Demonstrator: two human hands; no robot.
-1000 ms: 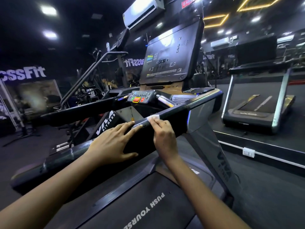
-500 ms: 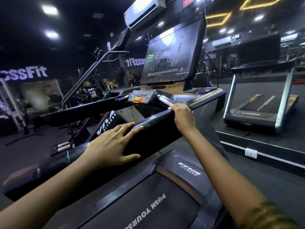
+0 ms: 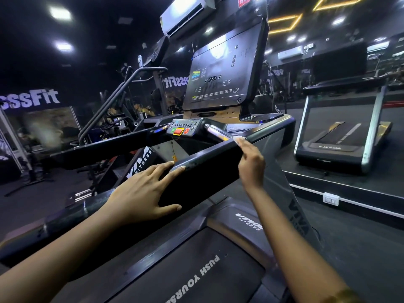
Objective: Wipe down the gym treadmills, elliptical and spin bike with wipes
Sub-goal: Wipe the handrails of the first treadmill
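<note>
Right hand (image 3: 251, 165) slid wipe (image 3: 237, 138) to handrail (image 3: 207, 171) console end, centre frame, fingers pinching it | left hand (image 3: 140, 193) spread flat, unmoved | rail likely nearly done.

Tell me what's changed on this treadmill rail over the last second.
The right hand slid the wipe forward along the handrail, away from the left hand, up to its far end. The left hand stayed resting on the rail.
</note>
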